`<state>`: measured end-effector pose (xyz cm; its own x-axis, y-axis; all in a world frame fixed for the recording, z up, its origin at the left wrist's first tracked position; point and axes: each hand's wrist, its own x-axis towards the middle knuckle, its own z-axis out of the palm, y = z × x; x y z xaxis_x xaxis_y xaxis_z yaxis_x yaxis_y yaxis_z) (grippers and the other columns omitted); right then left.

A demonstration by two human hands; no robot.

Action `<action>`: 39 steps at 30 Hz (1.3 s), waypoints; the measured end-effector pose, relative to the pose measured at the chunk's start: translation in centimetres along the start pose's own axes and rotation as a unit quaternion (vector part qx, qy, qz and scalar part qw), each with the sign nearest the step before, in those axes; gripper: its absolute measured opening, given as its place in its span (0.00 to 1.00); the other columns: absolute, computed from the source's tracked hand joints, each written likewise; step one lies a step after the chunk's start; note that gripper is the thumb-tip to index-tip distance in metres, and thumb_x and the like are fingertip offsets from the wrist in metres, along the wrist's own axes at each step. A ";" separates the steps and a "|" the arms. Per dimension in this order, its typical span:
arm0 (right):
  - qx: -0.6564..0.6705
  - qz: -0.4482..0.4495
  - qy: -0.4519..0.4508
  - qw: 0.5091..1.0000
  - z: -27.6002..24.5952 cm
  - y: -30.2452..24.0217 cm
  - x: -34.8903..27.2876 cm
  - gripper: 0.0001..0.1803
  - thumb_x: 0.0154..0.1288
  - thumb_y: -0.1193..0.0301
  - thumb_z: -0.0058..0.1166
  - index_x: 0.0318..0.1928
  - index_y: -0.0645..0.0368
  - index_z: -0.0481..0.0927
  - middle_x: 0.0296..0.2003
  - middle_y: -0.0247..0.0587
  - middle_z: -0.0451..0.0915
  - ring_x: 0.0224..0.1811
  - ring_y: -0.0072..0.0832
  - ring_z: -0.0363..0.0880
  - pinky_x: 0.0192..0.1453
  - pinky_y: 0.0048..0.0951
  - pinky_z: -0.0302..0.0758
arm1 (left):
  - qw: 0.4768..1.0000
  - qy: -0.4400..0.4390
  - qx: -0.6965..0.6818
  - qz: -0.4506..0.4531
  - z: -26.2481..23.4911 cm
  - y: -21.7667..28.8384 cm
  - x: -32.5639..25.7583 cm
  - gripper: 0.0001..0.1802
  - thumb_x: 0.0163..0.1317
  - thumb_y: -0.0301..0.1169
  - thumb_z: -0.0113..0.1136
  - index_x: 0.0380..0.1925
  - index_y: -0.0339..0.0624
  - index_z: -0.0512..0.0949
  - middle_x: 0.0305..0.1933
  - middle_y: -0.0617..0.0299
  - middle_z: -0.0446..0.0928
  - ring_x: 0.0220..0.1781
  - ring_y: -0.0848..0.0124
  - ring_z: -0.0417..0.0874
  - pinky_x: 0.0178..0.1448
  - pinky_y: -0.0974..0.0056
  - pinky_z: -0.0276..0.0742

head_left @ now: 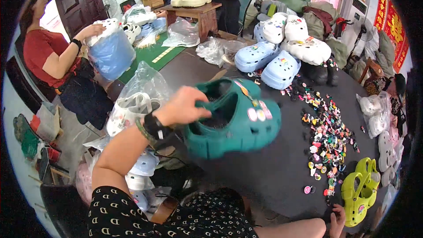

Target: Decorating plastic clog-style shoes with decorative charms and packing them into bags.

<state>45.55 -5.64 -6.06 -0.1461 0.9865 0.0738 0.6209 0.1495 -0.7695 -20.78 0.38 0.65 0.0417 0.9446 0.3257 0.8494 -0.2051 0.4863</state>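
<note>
While left hand (pixel 183 105) grips teal clog (pixel 233 119), red banners (pixel 392 28) hang.

teal clog (pixel 238 121), charm-studded, held aloft

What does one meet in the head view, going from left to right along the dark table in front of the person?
Clear bag of white clogs → left hand → green clog → scattered charms → lime clogs.

Pale blue clogs (pixel 268 63), white clogs (pixel 296 35) and scattered charms (pixel 328 139) lie on the dark table (pixel 273 172).
</note>
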 end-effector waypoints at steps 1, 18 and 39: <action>-0.012 0.000 0.000 1.000 0.0 0.0 0.0 0.10 0.68 0.77 0.54 0.48 0.64 0.78 0.54 0.48 0.79 0.59 0.40 0.74 0.64 0.37 0.67 | 0.997 -0.001 0.017 -0.069 -0.8 -1.4 0.7 0.17 0.44 0.38 0.73 0.30 0.37 0.84 0.30 0.47 0.81 0.34 0.53 0.83 0.41 0.55 0.77; -0.009 0.032 -0.020 0.999 0.5 -0.9 0.2 0.12 0.70 0.73 0.53 0.50 0.65 0.78 0.54 0.48 0.78 0.57 0.41 0.73 0.64 0.39 0.67 | 0.893 0.361 0.102 -0.250 -8.4 -24.8 8.2 0.35 0.56 0.55 0.64 0.59 0.46 0.77 0.51 0.44 0.81 0.56 0.47 0.79 0.61 0.51 0.72; 0.045 0.002 0.016 0.999 1.3 0.9 1.1 0.12 0.59 0.79 0.60 0.44 0.64 0.78 0.51 0.47 0.80 0.56 0.36 0.77 0.63 0.35 0.71 | 0.865 0.281 0.218 -0.354 -10.5 -28.1 -11.9 0.09 0.63 0.21 0.53 0.38 0.35 0.82 0.39 0.62 0.83 0.40 0.70 0.79 0.48 0.65 0.75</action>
<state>44.94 -4.51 -7.52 -0.1169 0.9891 0.0896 0.5491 0.1395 -0.8240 -50.66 -7.82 -8.41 -0.7286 0.4958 0.4727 0.6802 0.6053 0.4135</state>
